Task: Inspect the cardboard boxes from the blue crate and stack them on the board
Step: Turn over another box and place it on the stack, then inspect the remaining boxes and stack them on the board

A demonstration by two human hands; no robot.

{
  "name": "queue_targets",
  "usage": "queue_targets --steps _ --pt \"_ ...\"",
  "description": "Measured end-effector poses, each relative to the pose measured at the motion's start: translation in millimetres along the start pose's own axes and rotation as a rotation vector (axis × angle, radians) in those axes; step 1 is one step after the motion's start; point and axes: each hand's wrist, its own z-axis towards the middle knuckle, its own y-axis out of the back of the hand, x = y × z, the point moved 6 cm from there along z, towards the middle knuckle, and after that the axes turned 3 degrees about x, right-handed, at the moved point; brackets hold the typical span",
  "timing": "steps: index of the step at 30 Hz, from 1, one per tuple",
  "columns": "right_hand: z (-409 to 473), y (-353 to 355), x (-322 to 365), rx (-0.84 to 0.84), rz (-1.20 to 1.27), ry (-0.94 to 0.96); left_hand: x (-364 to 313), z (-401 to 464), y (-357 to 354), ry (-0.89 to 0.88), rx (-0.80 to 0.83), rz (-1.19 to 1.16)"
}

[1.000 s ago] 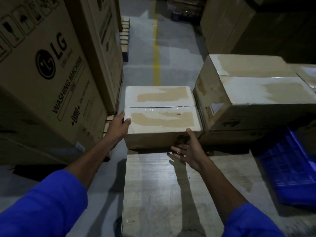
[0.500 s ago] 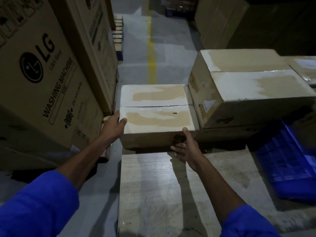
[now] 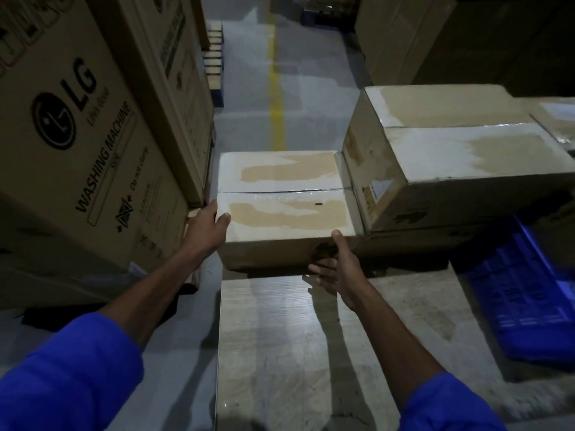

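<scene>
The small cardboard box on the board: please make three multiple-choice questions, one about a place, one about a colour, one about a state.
1. Where is the small box?
A. at the board's far end
B. inside the crate
C. on the taller stack

2. What colour is the crate?
A. green
B. blue
C. red

3. How is the left hand placed?
A. hanging free
B. flat on the board
C. gripping the box's left near corner

Key: 1 A, the box sits on the board beside the taller stack; 2 B, its plastic is blue; 3 C, the thumb lies on top, the fingers round the side. The right hand touches the front.
</scene>
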Motion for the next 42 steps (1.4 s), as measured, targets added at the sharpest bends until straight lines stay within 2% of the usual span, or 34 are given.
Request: queue_targets --steps 21,30,33,35,38,42 --pt "-7 10 4 0.005 -0.137 0.027 -6 -3 -9 -0.027 -0.025 -0.046" --pt "-14 6 5 -0.005 -0.214 0.093 -11 -24 -9 -0.023 -0.004 -0.122" --pt "-20 5 4 -0.013 -0.326 0.149 -10 -38 -11 -0.041 0.023 -0.098" --pt "-26 2 2 -0.036 -0.486 0.225 -10 -48 -13 -0.065 0.016 -0.060" --pt "-36 -7 -1 -0.029 -0.739 0.372 -7 -59 -17 -0.073 -0.053 -0.004" --pt "-40 -12 -4 -0.019 -0.842 0.463 -12 -69 -22 0.015 -0.133 0.056"
